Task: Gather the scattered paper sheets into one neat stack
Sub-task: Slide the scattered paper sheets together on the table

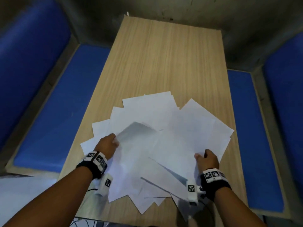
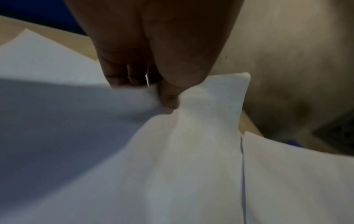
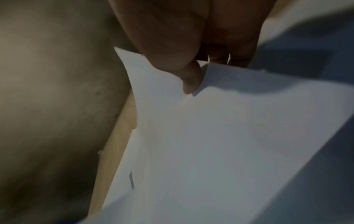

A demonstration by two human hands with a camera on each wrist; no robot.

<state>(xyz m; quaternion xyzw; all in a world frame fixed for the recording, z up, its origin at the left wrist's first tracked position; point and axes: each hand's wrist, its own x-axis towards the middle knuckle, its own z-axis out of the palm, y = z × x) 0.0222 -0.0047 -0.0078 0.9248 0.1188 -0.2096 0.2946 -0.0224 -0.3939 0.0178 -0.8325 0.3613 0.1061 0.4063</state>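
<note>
Several white paper sheets lie fanned and overlapping on the near half of a light wooden table. My left hand pinches the left edge of the top sheets, thumb over the paper and fingers under it, so the edge lifts. At the right side my right hand pinches sheets too, with the thumb on top of the paper and fingers beneath. The held sheets bow up between both hands and cast a shadow on the ones below.
Blue cushioned benches flank the table on the left and right. A grey concrete wall stands behind its far end. The far half of the tabletop is bare wood. Dark cables hang at the near edge.
</note>
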